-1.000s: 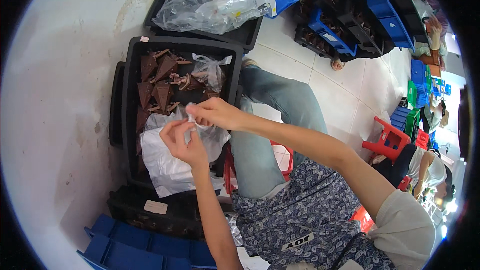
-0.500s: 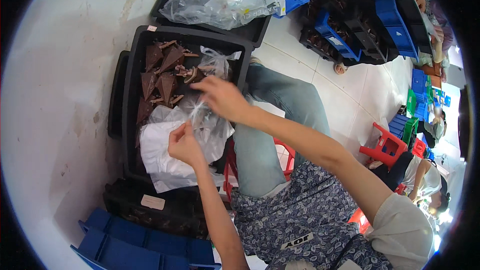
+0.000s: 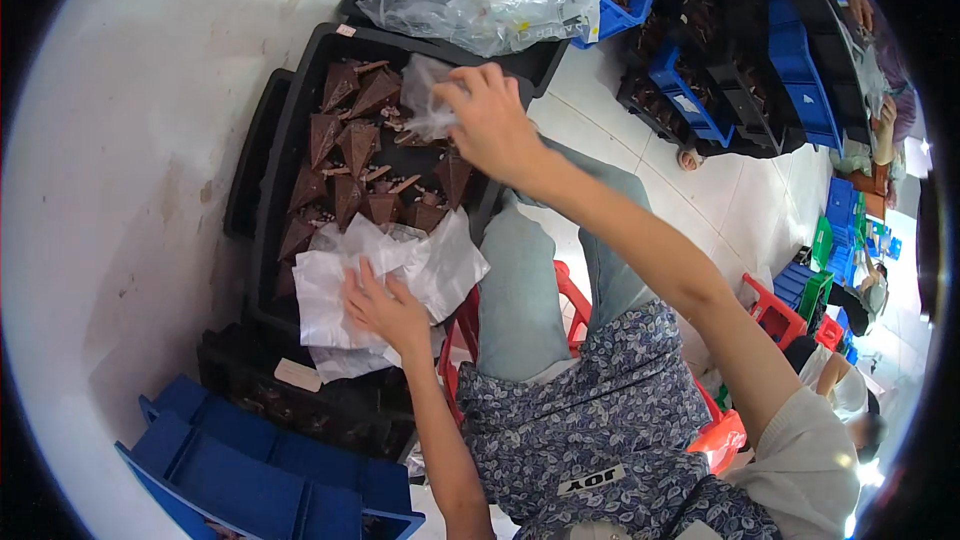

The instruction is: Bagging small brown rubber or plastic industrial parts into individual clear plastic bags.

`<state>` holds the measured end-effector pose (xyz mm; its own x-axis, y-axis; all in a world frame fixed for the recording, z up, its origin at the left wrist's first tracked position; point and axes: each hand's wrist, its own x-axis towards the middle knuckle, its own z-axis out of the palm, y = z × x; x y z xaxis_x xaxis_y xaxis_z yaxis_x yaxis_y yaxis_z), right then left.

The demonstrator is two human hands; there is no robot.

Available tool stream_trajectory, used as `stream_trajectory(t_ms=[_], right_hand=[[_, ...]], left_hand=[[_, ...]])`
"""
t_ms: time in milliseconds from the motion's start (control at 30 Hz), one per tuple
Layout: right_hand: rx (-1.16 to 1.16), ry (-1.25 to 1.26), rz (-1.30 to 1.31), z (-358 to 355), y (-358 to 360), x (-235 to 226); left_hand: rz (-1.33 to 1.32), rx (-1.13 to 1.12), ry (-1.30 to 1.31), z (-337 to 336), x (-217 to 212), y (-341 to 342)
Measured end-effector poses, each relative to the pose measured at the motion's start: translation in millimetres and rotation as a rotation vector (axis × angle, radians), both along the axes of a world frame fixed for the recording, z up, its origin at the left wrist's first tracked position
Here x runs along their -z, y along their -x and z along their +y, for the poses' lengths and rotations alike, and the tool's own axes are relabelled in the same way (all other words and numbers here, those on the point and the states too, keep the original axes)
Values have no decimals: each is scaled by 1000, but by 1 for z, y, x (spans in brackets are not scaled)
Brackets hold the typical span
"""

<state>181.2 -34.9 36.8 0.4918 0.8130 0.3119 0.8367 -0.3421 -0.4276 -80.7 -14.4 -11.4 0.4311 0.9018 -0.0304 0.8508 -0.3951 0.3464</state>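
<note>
A black bin against the wall holds several dark brown, pointed, pyramid-like pieces, with thin strips and small crumb-like bits among them. My left hand lies with fingers spread on a stack of white, thin plastic bags over the bin's near end. At the bin's far right corner, my right hand has its fingers curled on a crumpled clear plastic bag. Whatever is inside that bag cannot be made out.
Another black tray with a large clear bag stands beyond the bin. Blue crates sit at lower left. Stacked blue and black crates of brown pieces are at upper right. Red stools and other people are farther right.
My hands have separated: the right moved away to the far corner with the clear bag, while the left opened flat onto the white bags. More brown pieces now show. The view shifted slightly.
</note>
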Motion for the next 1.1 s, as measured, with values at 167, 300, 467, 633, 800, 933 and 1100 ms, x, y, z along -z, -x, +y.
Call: stream_trajectory(t_ms=[167, 300, 467, 633, 800, 933, 1100], right_hand=[[-250, 305, 349, -18, 100, 30], [-216, 401, 375, -21, 107, 31], [-95, 211, 488, -33, 71, 27], [-17, 221, 395, -39, 69, 19], [38, 366, 241, -40, 67, 32], [70, 234, 132, -31, 65, 40], [207, 123, 129, -45, -11, 29]], left_hand=[[-223, -35, 55, 7, 10, 7], [-331, -74, 23, 22, 27, 12], [-92, -209, -73, 28, 26, -5], [-179, -200, -67, 34, 35, 1], [-248, -249, 49, 38, 37, 2], [-347, -330, 99, 45, 41, 6], [-255, -154, 76, 46, 42, 24]])
